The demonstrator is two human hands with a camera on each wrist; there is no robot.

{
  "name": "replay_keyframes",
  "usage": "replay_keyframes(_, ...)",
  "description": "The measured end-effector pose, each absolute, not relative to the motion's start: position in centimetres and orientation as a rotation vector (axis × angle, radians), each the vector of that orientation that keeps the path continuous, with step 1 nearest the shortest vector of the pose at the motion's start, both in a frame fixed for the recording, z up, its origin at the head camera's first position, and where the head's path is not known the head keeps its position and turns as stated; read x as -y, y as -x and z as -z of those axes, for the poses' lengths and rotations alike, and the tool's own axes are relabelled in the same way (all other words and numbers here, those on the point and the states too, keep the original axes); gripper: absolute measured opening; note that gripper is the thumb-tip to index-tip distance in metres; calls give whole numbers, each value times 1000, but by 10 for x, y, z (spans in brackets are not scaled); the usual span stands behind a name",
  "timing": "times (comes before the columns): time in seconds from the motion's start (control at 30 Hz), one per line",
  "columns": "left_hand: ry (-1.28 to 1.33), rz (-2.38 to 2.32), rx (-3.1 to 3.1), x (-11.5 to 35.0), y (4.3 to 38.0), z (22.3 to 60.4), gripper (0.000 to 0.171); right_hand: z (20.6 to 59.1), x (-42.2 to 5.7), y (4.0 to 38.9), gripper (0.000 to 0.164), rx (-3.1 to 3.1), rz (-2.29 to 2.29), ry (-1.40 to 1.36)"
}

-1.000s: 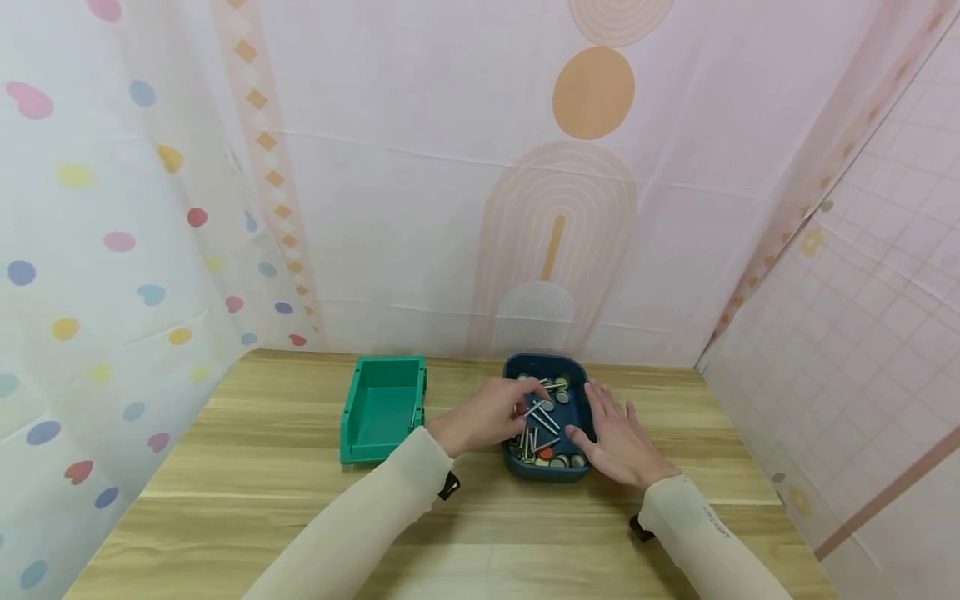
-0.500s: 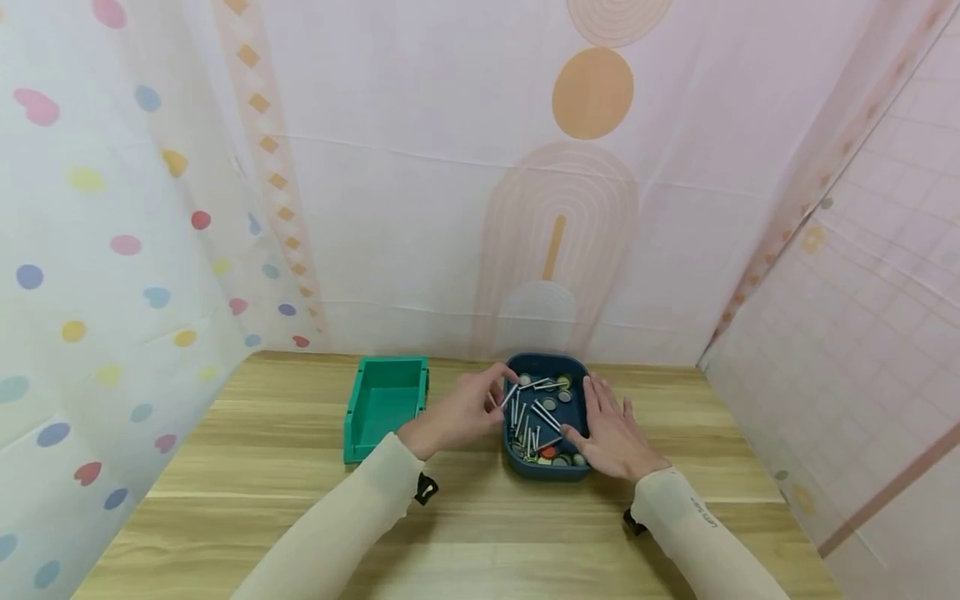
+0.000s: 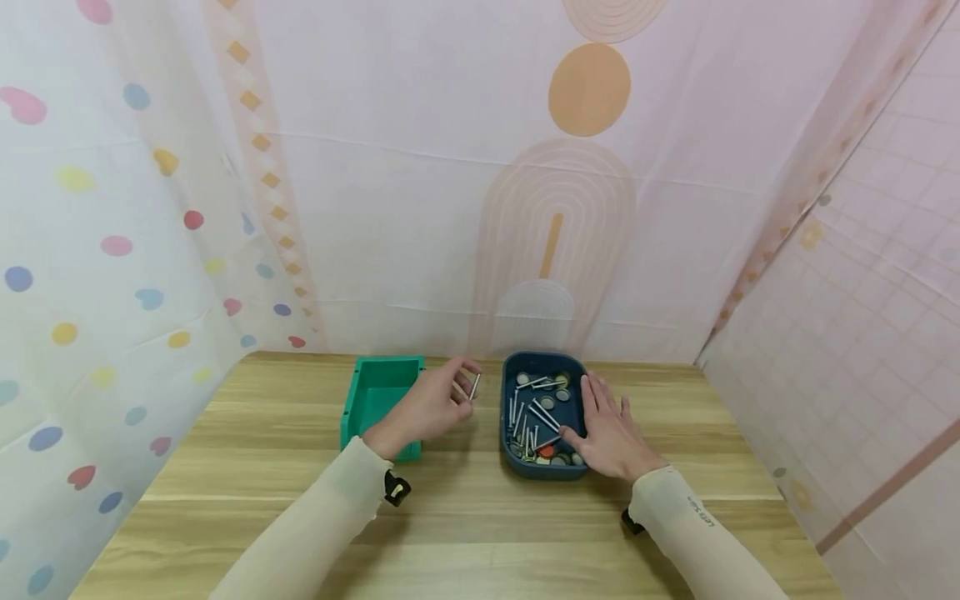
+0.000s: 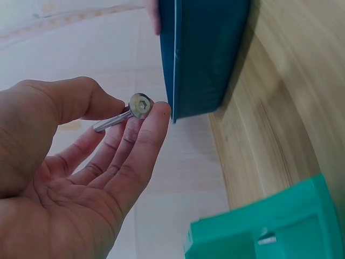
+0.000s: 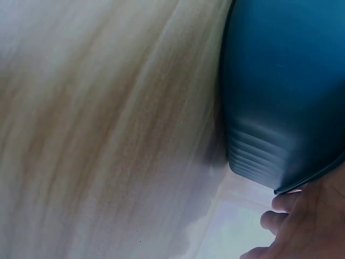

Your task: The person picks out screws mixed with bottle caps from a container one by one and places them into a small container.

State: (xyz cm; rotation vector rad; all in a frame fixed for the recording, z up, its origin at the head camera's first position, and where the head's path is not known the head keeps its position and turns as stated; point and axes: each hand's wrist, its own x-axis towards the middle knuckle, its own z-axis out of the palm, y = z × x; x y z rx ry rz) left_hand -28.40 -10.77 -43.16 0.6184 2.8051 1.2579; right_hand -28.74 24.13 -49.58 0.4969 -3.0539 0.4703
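Background: patterned cloths (image 3: 420, 208) hung behind and at both sides of a wood-grain surface (image 3: 480, 533).
Containers: a blue tray (image 3: 543, 476) stood just past the middle of the surface; a green bin (image 3: 363, 408) stood apart from it at nine o'clock.
Change: over the last second the left hand (image 3: 426, 406) had lifted out of the tray and swung toward nine o'clock, carrying one bolt (image 4: 135, 109).
Meaning: that bolt now seemed parted from the mixed pieces, though it had not been set down.
Held bolt: it was in the air between the containers, nearer the bin, its socketed head showing in the left wrist view.
Left fingers: thumb and fingertips pinched the bolt narrowly; the hand partly covered the bin's three o'clock side.
Left arm: it reached in from seven o'clock.
Right hand (image 3: 613, 437): fingers straight and lightly spread along the tray's three o'clock rim, thumb crossing over it, no loose piece held; its arm came from five o'clock.
Tray contents: more bolts (image 3: 543, 416) lay among round discs (image 3: 563, 395), one disc orange-red, near six o'clock.
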Motion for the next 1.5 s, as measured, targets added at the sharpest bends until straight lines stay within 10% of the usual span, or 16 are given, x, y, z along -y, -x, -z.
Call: replay_keyframes(1.5,-141,-1134,-2961,194,282,449,56,496,-238,284,98,3041,-471,-470)
